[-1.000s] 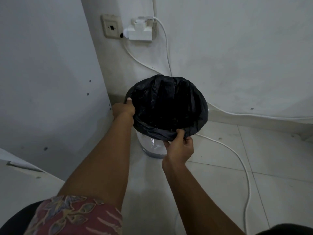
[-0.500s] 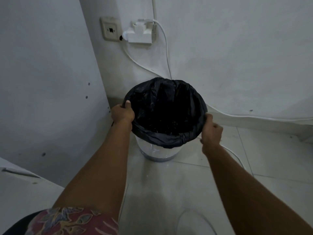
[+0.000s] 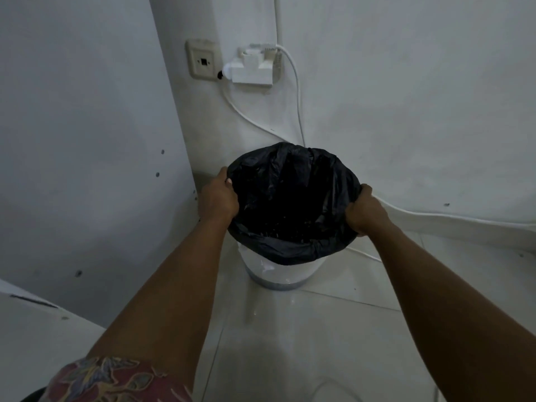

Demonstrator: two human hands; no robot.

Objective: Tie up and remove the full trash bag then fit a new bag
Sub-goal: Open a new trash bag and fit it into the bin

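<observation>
Atop bin point(image 3: 282, 271), left hand point(image 3: 219, 198), right hand point(image 3: 366, 211) grip bag point(image 3: 293, 250).

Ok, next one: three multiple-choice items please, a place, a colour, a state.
1. Where does the bin stand?
A. On the floor in a corner, below the plug adapter
B. On a table
C. Inside a cupboard

2. What colour is the bag?
A. White
B. Blue
C. Black

3. How is the bag's mouth?
A. Knotted shut
B. Open, folded over the bin's rim, left hand and right hand gripping it
C. Lying flat on the floor

Answers: 1 A, floor tiles show around it, with the adapter above; 2 C, dark plastic against the white bin; 3 B, its inside shows between the hands.
</observation>
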